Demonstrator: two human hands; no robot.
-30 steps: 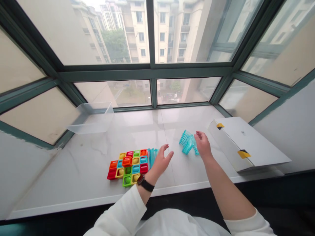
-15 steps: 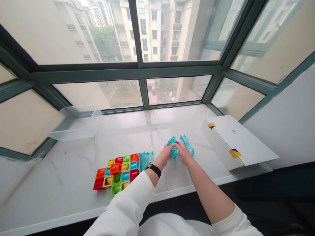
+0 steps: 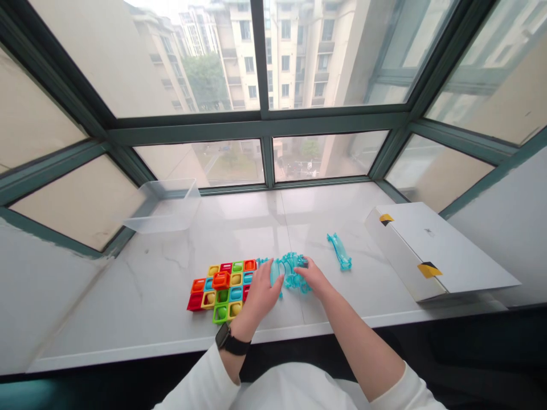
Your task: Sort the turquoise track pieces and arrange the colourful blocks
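Note:
My right hand (image 3: 315, 277) is closed on a bunch of translucent blue plastic pieces (image 3: 294, 272) with knobbly edges. My left hand (image 3: 261, 289), wearing a dark watch, lies just left of that bunch. Its thumb and fingers are apart, reaching round the side of the clear blue pieces and touching them. Partly under the left hand is the right edge of a group of coloured square blocks (image 3: 222, 294) in red, orange, yellow, green and blue. One orange block (image 3: 221, 280) sits higher than the others. To the right lies a single curved translucent blue piece (image 3: 339, 251).
A clear plastic bin (image 3: 164, 223) stands at the back left by the window. At the right is a white box (image 3: 444, 250) with yellow-and-black tabs. The white marble-patterned sill (image 3: 141, 324) ends at a front edge near my body.
My hands have separated: the left has moved left towards the coloured blocks and opened. The right still holds the blue pieces, now lower and beside the blocks. The view has shifted left.

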